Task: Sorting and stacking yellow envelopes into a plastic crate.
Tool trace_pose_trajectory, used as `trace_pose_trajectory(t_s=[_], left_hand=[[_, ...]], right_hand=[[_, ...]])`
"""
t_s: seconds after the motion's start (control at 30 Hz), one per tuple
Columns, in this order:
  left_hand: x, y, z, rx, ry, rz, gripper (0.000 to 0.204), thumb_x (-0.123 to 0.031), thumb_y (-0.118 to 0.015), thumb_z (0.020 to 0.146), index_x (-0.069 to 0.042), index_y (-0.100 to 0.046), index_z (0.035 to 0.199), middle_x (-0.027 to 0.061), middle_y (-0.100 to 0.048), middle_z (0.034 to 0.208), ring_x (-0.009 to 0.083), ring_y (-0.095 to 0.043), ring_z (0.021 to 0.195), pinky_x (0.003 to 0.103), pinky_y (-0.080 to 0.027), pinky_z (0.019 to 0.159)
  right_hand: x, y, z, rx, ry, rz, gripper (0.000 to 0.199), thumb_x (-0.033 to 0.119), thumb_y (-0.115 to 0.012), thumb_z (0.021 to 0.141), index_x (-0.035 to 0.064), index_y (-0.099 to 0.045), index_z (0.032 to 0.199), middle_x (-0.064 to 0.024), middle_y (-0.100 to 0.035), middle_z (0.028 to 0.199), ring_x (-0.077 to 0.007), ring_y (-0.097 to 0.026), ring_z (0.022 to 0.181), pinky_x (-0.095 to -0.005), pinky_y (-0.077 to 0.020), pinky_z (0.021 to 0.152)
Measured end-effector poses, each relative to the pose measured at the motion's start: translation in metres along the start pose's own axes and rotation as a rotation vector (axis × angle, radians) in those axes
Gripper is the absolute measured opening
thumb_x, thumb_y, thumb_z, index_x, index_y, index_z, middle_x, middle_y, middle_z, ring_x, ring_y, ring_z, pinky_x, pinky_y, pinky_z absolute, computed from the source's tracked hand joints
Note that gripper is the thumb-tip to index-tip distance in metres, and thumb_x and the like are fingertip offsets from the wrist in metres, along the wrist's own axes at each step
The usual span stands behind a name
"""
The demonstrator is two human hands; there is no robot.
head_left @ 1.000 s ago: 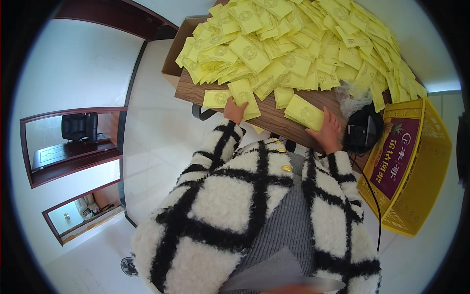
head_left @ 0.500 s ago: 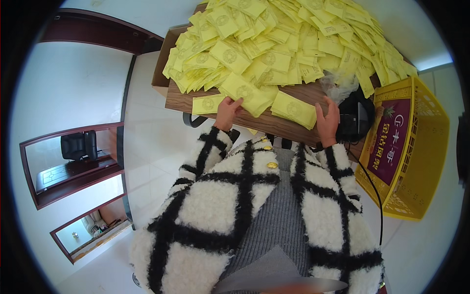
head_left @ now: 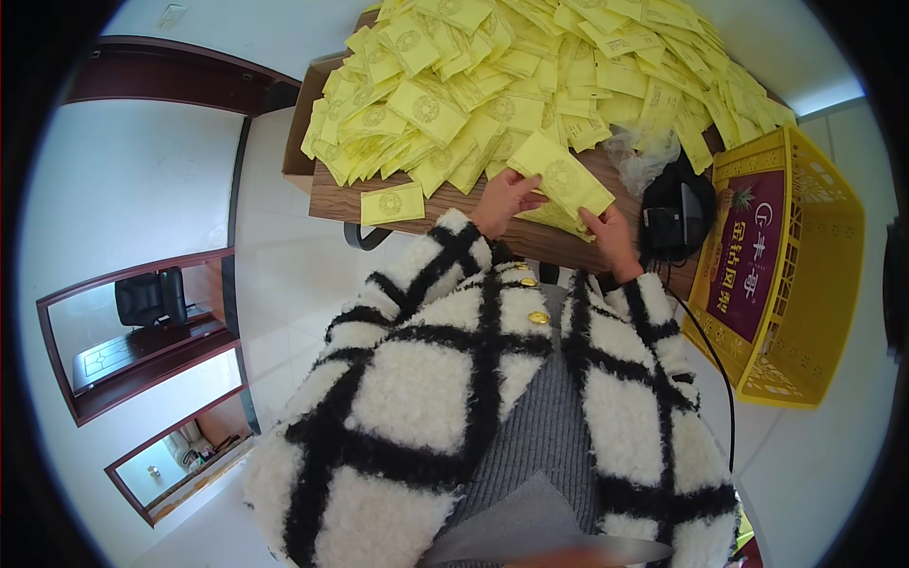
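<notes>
Wood-grain table (head_left: 331,197), big pile of yellow packets (head_left: 426,109) at the far side, yellow crate (head_left: 814,350) off to the R. One packet (head_left: 561,176) is btwn the hands at the near edge, above other packets, long axis slanting from far L to near R. L hand (head_left: 508,201) pinches it nr its L end, fingers closed up; R hand (head_left: 614,239) touches the R end, fingers part-curled, can't tell if gripping. Both abt equally near.
</notes>
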State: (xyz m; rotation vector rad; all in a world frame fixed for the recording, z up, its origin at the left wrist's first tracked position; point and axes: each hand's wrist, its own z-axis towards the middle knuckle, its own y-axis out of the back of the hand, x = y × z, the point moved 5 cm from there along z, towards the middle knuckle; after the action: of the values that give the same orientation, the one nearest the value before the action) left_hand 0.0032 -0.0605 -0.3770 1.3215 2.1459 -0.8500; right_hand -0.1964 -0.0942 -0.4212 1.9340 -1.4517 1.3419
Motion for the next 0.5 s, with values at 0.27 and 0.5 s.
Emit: trace_pose_trajectory(t_s=[0.27, 0.5], left_hand=[[0.027, 0.042, 0.014, -0.122, 0.038, 0.160, 0.015, -0.022, -0.060, 0.091, -0.008, -0.060, 0.095, 0.0024, -0.067, 0.087, 0.0104, -0.063, 0.072, 0.022, -0.048, 0.063], [0.051, 0.064, 0.016, -0.107, -0.034, 0.465, 0.017, -0.020, -0.066, 0.085, -0.003, -0.064, 0.084, 0.0024, -0.066, 0.077, 0.0080, -0.059, 0.064, 0.022, -0.046, 0.059]], right_hand=[[-0.033, 0.031, 0.007, -0.124, 0.103, -0.099, 0.022, 0.014, -0.068, 0.085, 0.0001, -0.062, 0.102, -0.0001, -0.064, 0.082, -0.0052, -0.054, 0.067, -0.0223, -0.0433, 0.060], [-0.049, 0.044, 0.007, -0.205, 0.005, -0.455, 0.020, 0.017, -0.071, 0.083, 0.0020, -0.058, 0.083, 0.0008, -0.058, 0.068, -0.0053, -0.051, 0.059, -0.0214, -0.0410, 0.053]])
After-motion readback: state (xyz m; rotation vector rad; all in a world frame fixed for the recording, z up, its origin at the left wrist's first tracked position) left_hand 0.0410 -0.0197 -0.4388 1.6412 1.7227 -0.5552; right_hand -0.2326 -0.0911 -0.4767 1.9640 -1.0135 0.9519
